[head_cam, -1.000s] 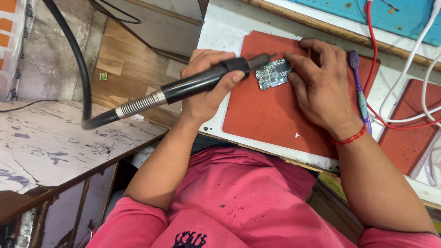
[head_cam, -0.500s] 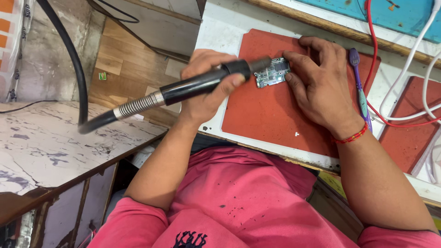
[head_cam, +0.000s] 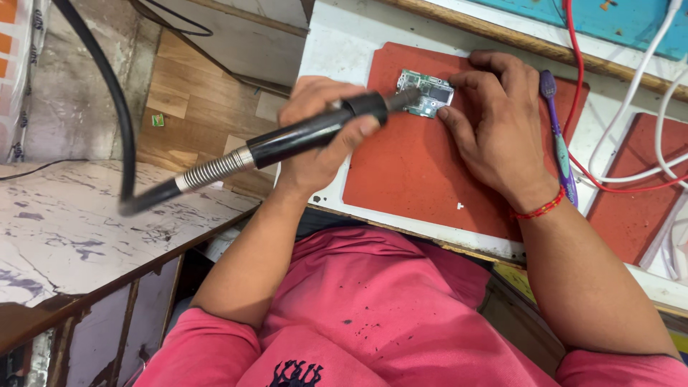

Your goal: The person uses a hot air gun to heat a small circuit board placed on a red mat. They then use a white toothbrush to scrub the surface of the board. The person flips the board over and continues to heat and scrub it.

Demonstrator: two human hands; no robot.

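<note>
Circuit board (head_cam: 427, 93) components too small to tell, black hose (head_cam: 107, 100) cut off at top edge

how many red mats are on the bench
2: one red mat lies under the circuit board and both hands; a second red mat sits at the right, partly out of view.

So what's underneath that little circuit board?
The circuit board lies on a red mat, which rests on the white bench. The right hand and tool tip cover its edges.
</note>
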